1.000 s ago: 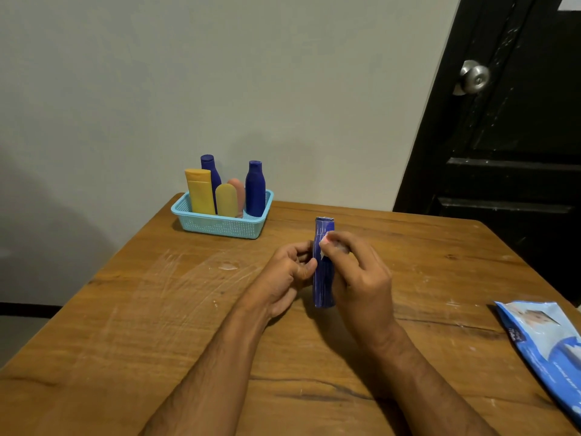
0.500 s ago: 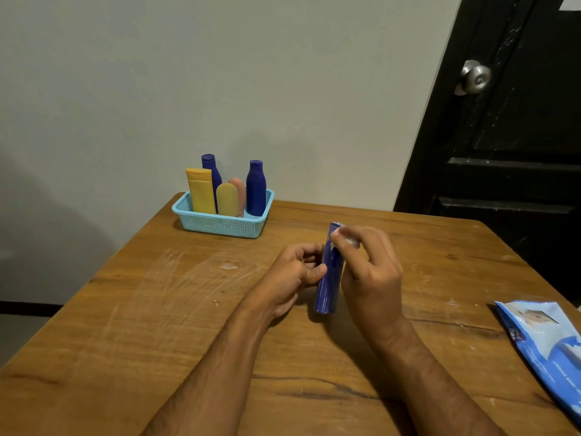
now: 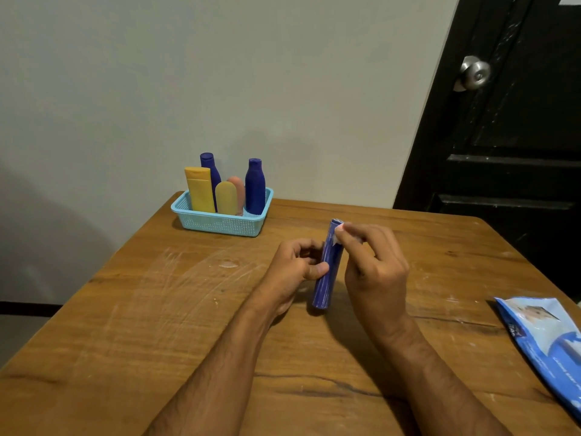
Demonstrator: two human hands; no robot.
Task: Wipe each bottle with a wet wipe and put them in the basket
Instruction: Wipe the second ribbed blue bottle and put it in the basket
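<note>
Tilted further since a second ago, the blue tube (image 3: 327,269) at frame centre is pinched by the left hand (image 3: 295,269); the right hand (image 3: 374,265) rubs a wet wipe (image 3: 339,229) near its top. Wiping step; next, the basket (image 3: 220,220), upper left.

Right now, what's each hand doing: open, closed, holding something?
Left hand: closed on the blue tube, thumb on its side.
Right hand: pinching a white wipe against the tube's top.
</note>
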